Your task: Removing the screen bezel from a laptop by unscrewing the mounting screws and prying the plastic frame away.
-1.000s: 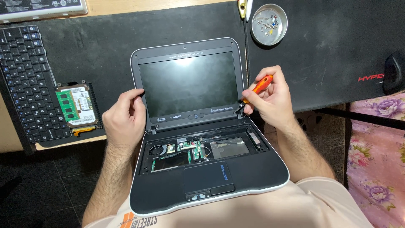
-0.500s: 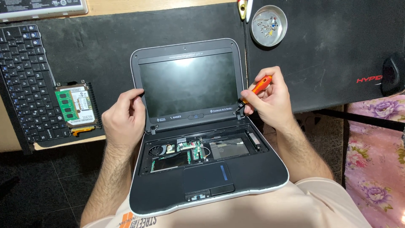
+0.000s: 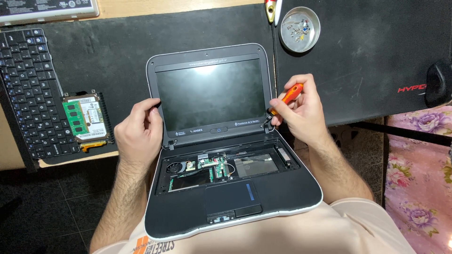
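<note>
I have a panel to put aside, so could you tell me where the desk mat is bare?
Bare mat lies right of the screw dish, and between keyboard and laptop lid. It is crowded around the hard drive.

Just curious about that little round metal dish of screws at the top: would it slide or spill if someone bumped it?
The round metal dish looks shallow and light, so it would probably slide. Its low rim might let the small screws hop out. It lies flat on the black mat, so tipping seems unlikely.
</note>
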